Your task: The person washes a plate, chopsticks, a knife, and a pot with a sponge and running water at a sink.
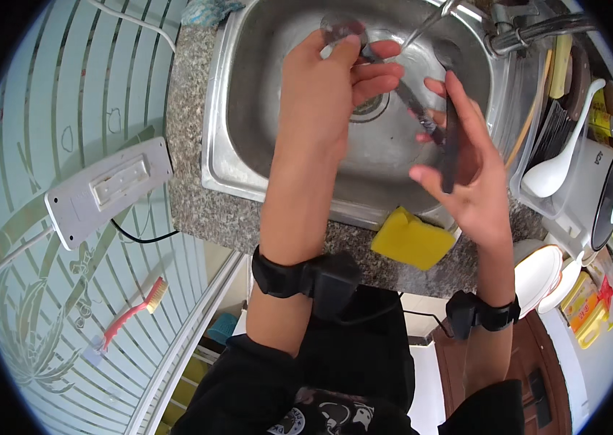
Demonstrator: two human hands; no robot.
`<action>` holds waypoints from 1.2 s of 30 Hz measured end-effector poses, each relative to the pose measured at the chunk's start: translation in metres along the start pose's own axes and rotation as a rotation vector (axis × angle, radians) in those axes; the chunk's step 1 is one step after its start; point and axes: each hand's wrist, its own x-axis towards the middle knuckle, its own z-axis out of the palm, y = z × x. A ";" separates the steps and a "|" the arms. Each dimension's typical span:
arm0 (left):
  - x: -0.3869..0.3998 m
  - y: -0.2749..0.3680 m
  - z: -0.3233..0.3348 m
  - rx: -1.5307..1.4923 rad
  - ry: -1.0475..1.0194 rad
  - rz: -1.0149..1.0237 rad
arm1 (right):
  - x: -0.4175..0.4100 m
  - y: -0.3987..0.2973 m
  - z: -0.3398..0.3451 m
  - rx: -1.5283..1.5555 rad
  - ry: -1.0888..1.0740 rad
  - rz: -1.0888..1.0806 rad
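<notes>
Above the stainless steel sink (263, 141), my left hand (320, 89) pinches a dark spoon (410, 100) near its bowl end. That spoon's handle slants down to the right, and its far end reaches the fingers of my right hand (472, 157). A second dark spoon (451, 130) is held upright in my right hand, bowl at the top, with the thumb and fingers around its handle. Behind the fingers, the sink drain (370, 111) is partly hidden. A yellow sponge (412, 239) rests at the sink's front rim, overhanging the granite counter (219, 212).
A metal faucet (545, 30) reaches over the sink's right side. Beyond it sit a clear utensil box (534, 201) with a white ladle (556, 163), a white cooker (583, 182) and bowls (537, 272). A cloth (208, 12) lies back left; a power strip (110, 190) hangs left.
</notes>
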 end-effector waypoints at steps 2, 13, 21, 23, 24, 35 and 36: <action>0.003 -0.002 -0.008 0.002 0.010 0.021 | 0.001 -0.002 -0.001 0.066 -0.056 0.074; -0.018 -0.027 -0.016 0.390 0.099 -0.174 | 0.032 0.017 0.021 -0.050 -0.200 0.135; -0.032 -0.027 -0.034 0.437 -0.112 -0.213 | 0.025 0.027 0.028 0.025 -0.176 0.164; -0.032 -0.029 -0.038 0.356 -0.223 -0.289 | 0.027 0.028 0.030 0.231 -0.151 0.223; -0.032 -0.032 -0.039 0.353 -0.226 -0.290 | 0.033 0.029 0.030 0.375 0.019 0.320; -0.029 -0.038 -0.030 0.414 -0.049 -0.189 | 0.085 0.036 0.038 0.671 0.258 0.625; -0.030 -0.037 -0.028 0.411 -0.048 -0.189 | 0.078 0.030 0.038 0.699 0.239 0.647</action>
